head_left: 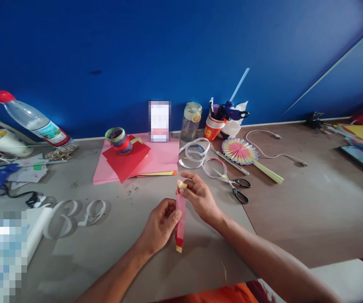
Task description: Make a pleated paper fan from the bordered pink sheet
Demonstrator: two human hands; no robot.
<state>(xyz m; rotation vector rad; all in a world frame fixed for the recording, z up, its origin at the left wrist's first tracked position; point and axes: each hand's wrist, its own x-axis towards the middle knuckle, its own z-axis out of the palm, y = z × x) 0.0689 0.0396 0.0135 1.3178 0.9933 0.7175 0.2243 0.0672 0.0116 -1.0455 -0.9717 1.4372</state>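
A narrow folded paper strip (181, 214), pink with red and yellow at its ends, stands lengthwise between my hands above the grey table. My left hand (162, 221) is closed round its lower half, the thumb pressed on the pink face. At the top, my right hand (198, 195) pinches the yellow end between thumb and fingers. Just beyond lie pink sheets (105, 168) with a red sheet (127, 162) on them. Scissors (239, 189) with black handles rest to the right of my right hand.
A paper fan (239, 150), white tape-like coils (195, 151), a glass jar (191, 122) and a red cup of tools (213, 127) stand or lie behind. A bottle (36, 120) and a blue glue gun (0, 174) are left. A cable (272, 155) crosses the brown surface.
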